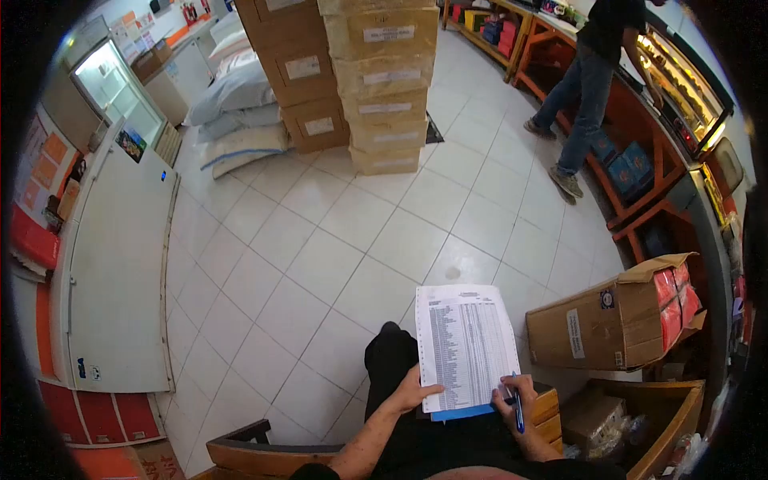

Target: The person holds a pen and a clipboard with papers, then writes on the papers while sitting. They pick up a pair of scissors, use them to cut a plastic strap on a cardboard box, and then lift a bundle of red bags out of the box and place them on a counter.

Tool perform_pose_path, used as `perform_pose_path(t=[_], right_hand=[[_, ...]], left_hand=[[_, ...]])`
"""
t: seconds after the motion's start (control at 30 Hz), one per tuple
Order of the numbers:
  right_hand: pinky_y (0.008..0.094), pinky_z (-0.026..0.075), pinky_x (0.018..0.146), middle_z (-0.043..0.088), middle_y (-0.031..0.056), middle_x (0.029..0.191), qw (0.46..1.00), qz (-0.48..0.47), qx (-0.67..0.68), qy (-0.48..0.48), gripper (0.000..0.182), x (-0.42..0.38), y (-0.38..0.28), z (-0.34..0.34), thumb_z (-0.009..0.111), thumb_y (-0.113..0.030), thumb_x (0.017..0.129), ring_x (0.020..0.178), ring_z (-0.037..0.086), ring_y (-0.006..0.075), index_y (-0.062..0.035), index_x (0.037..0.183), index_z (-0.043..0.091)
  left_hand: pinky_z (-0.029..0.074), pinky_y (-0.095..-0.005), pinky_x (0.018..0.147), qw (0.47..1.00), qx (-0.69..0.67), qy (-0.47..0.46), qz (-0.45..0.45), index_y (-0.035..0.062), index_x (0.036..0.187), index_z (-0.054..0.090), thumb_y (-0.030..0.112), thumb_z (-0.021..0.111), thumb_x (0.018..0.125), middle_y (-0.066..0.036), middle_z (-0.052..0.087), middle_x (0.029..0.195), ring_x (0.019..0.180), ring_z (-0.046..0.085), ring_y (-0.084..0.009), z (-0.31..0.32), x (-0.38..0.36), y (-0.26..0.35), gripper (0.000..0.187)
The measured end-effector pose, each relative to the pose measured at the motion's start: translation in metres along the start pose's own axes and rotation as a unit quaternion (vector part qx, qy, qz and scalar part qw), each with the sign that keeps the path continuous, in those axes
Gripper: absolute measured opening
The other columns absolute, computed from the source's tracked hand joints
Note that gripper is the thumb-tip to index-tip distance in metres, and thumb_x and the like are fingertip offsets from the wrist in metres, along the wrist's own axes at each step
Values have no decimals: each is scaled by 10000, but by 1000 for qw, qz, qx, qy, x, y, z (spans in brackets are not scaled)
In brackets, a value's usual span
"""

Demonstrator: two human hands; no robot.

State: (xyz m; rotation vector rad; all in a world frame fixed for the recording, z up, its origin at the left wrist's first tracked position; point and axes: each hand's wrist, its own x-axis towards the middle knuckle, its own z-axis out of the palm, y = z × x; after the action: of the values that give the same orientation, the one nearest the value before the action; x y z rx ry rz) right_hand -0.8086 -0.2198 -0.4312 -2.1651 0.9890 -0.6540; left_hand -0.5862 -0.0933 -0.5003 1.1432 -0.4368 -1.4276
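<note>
A printed list [468,340], its rows and columns filled with small type I cannot read, lies over my lap. Under its lower edge shows a strip of something blue [462,414], perhaps a folder or board. My left hand [413,390] grips the list's lower left edge, thumb on top and the other fingers mostly hidden beneath. At the lower right corner, my right hand [516,406] is closed around a blue pen [519,418], its fingers touching the paper.
An open cardboard box [588,324] with red packs stands at right, above an open wooden drawer [672,436]. Stacked cartons [384,88] and sacks [240,92] rise ahead. A white chest freezer [120,264] lines the left. Another person [588,80] stands at the right counter.
</note>
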Motion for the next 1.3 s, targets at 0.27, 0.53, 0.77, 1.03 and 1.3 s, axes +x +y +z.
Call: perform_pose_path(t=[0.27, 0.53, 0.77, 1.03, 1.3], right_hand=[[389, 424, 724, 626, 147, 887, 1000, -23, -12, -11, 284, 2, 9, 4, 722, -75, 653, 807, 539, 273, -42, 887, 565], [392, 431, 720, 630, 135, 886, 1000, -16, 0, -14, 286, 4, 8, 4, 726, -67, 653, 808, 540, 276, -41, 893, 575], [393, 440, 722, 637, 133, 893, 1000, -6, -2, -12, 268, 3, 9, 6, 739, -78, 646, 817, 548, 282, -35, 861, 585], [365, 429, 721, 617, 145, 851, 1000, -31, -4, -2, 259, 6, 7, 7, 717, -90, 666, 789, 539, 263, -26, 865, 564], [400, 453, 735, 638, 131, 864, 1000, 20, 1, 0, 248, 3, -1, 4, 730, -96, 664, 823, 555, 286, -34, 863, 595]], left_hand=[[442, -367, 957, 1000, 2, -7, -18, -38, 1286, 405, -22, 697, 756, -133, 564, 1192, 1094, 547, -222, 0, 0, 4, 606], [437, -365, 962, 1000, 1, -11, -22, -37, 1290, 400, -20, 697, 751, -136, 562, 1191, 1099, 543, -226, 0, 1, 8, 616], [422, -362, 977, 999, -17, -12, -28, -39, 1291, 394, -33, 684, 754, -135, 547, 1204, 1124, 525, -225, 0, 0, 7, 610], [442, -377, 957, 1000, 0, 2, -18, -43, 1283, 393, -14, 696, 745, -147, 559, 1189, 1093, 550, -235, 2, -1, 11, 618], [429, -359, 973, 1000, -25, 0, -17, -44, 1285, 399, -37, 682, 744, -130, 563, 1177, 1094, 545, -215, 3, 0, 9, 611]])
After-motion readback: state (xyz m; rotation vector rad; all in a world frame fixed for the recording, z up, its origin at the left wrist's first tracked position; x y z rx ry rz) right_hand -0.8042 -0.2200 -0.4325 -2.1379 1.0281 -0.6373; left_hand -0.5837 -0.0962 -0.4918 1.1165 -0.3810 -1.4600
